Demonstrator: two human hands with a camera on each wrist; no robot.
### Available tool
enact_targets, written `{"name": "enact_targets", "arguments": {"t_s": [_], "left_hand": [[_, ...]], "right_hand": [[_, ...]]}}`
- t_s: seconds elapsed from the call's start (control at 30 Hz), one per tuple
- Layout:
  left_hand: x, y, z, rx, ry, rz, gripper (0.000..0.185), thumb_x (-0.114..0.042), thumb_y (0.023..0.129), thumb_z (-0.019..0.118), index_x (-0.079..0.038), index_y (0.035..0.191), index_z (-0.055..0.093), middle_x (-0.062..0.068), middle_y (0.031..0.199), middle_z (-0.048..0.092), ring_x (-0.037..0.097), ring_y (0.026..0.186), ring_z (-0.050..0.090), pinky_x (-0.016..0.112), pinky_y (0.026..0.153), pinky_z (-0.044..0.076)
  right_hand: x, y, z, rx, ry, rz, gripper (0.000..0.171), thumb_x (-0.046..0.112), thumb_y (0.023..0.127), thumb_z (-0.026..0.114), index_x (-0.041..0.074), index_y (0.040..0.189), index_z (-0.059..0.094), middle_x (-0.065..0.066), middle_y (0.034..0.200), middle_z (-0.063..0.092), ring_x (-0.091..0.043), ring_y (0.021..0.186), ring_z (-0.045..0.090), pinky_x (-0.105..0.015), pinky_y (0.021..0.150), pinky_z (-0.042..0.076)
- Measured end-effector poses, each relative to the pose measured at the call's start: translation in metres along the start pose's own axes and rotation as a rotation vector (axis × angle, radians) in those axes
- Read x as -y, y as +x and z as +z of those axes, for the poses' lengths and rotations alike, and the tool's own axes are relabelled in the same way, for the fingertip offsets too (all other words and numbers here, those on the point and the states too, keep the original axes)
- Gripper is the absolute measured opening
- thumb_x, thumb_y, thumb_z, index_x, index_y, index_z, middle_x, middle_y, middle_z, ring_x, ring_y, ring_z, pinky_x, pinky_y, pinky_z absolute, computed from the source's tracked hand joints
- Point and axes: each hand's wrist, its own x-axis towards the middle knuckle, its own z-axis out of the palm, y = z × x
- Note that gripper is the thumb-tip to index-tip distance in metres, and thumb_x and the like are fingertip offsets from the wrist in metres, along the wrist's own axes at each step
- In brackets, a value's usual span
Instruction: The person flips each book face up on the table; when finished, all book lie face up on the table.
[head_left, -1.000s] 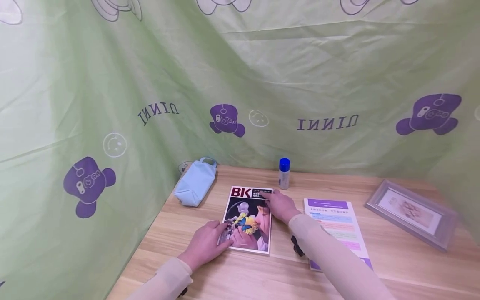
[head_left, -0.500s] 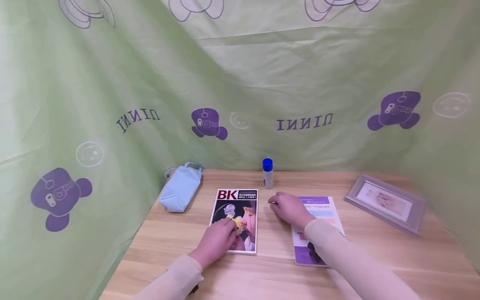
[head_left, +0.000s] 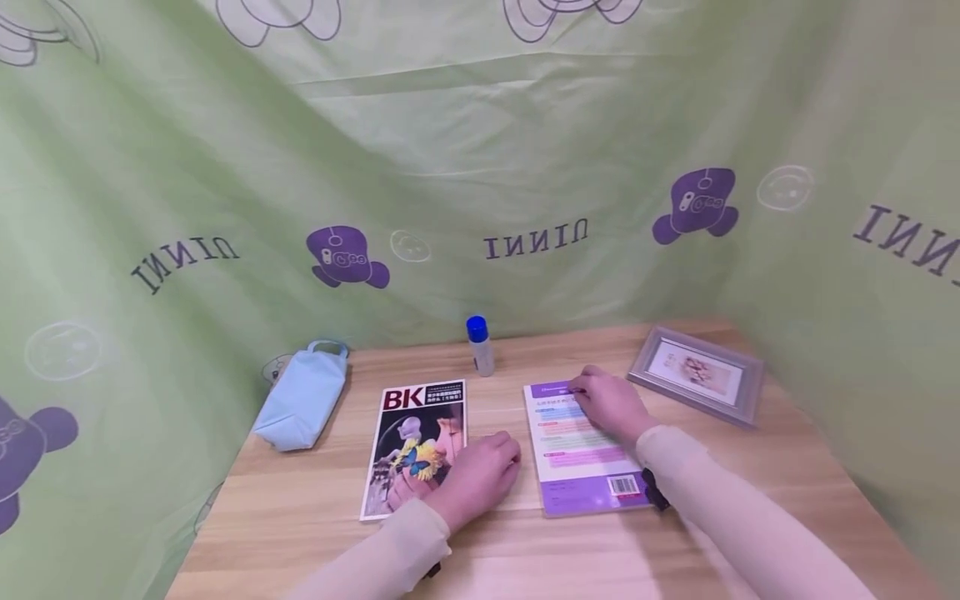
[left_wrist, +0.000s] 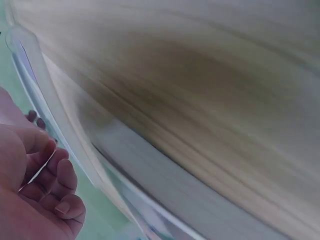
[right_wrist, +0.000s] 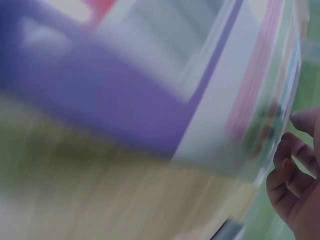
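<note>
A BK book (head_left: 397, 425) with a blue butterfly on its dark cover lies on the wooden table, left of centre. My left hand (head_left: 480, 477) hovers by its lower right side, fingers loosely bent and holding nothing; the left wrist view shows this hand (left_wrist: 42, 192) beside blurred book edges. To the right lies a white book (head_left: 558, 496) with purple bands and a barcode. Over that book's upper right part is my right hand (head_left: 613, 407), fingertips close above the cover. The right wrist view shows its fingers (right_wrist: 282, 192) loosely curled next to the book's edge.
A light blue pouch (head_left: 303, 400) lies at the back left. Behind the books stands a blue-capped bottle (head_left: 482, 350). At the back right lies a grey picture frame (head_left: 738, 408). A green printed curtain (head_left: 420, 150) surrounds the table (head_left: 247, 500).
My right hand has left the BK book and moved right, over the white book. My left hand has slid across the BK book to its right side. The head view has turned right.
</note>
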Motion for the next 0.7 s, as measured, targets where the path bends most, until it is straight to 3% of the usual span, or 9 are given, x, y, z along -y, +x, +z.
{"name": "enact_targets", "arguments": {"t_s": [0.3,0.5,0.7], "left_hand": [[-0.033,0.022,0.019,0.01,-0.001,0.117,0.01,-0.023,0.094,0.078,-0.017,0.099,0.071,-0.008,0.097,0.061,0.005,0.08,0.056,0.019,0.072,0.053],[-0.041,0.018,0.024,-0.029,-0.008,0.203,0.016,-0.03,0.093,0.08,-0.017,0.101,0.074,-0.007,0.102,0.06,0.005,0.086,0.059,0.02,0.076,0.054],[-0.046,0.014,0.025,-0.01,0.051,0.264,0.035,-0.046,0.091,0.078,-0.018,0.114,0.077,-0.004,0.116,0.063,0.008,0.096,0.061,0.023,0.081,0.055]], "right_hand": [[-0.03,-0.011,-0.009,0.026,-0.058,0.061,0.028,0.011,0.095,0.073,0.006,0.122,0.077,-0.012,0.11,0.066,-0.03,0.09,0.068,-0.049,0.079,0.058],[-0.028,-0.007,-0.007,0.045,-0.044,0.072,0.032,0.009,0.096,0.07,0.008,0.127,0.075,-0.014,0.121,0.066,-0.035,0.101,0.069,-0.053,0.086,0.057],[-0.029,-0.006,-0.008,0.08,-0.065,0.083,0.039,0.008,0.095,0.066,0.008,0.133,0.071,-0.017,0.126,0.068,-0.039,0.11,0.068,-0.055,0.092,0.055]]}}
